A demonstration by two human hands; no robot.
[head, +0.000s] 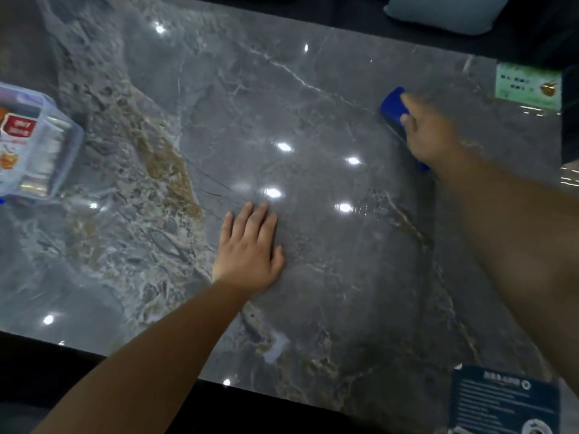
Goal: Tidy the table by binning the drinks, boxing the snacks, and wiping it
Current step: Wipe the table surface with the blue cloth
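Observation:
A glossy grey marble table (313, 104) fills the head view. My right hand (430, 133) grips a blue cloth (393, 104) at the table's far right and holds it against the surface. My left hand (250, 249) lies flat on the marble near the middle, fingers straight. At the left edge stands a clear plastic box (62, 151) with snack packets (17, 130) inside, one with a red label.
A green card (528, 86) lies at the far right of the table. A dark blue printed sheet (504, 402) sits at the near right corner. A pale cushion (441, 14) shows beyond the far edge. The near edge runs along the bottom left.

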